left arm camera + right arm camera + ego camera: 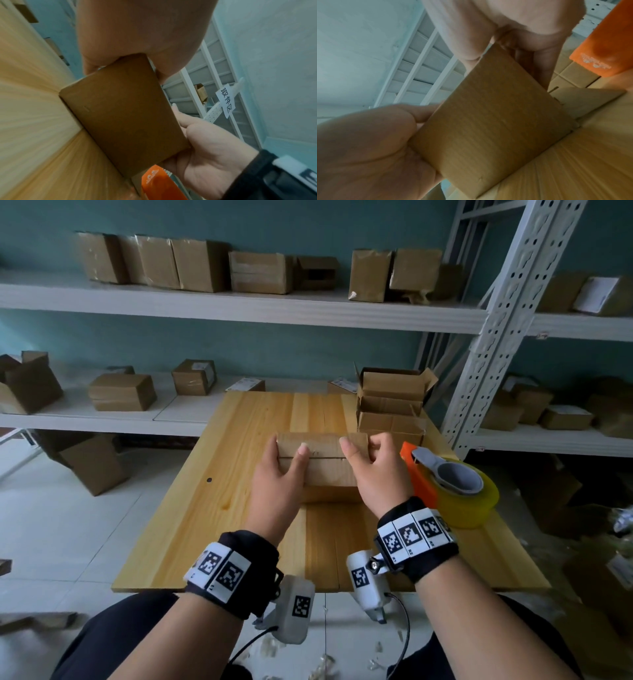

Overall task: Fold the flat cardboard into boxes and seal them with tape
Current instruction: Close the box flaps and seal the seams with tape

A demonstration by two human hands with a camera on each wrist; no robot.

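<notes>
Two hands, one box, one dispenser; landmark is the cardboard box [322,462] at mid-table.

Left of box: left hand [279,474], thumb on the near-left side, fingers laid over the top across the flap seam; grasping the box.

Centre: box rests on the wooden table [191,508], long axis running left to right, seam between the closed top flaps along that same axis. No tape visible on the seam.

Right of box: right hand [371,470], fingers curled over the right end, thumb on top; also grasping the box.

Further right, just beside the box: tape dispenser [448,484], orange body, yellowish roll. Nearer the right hand, which is judged the likelier to fetch it.

Behind-right of box: stack of folded boxes [390,402].
</notes>
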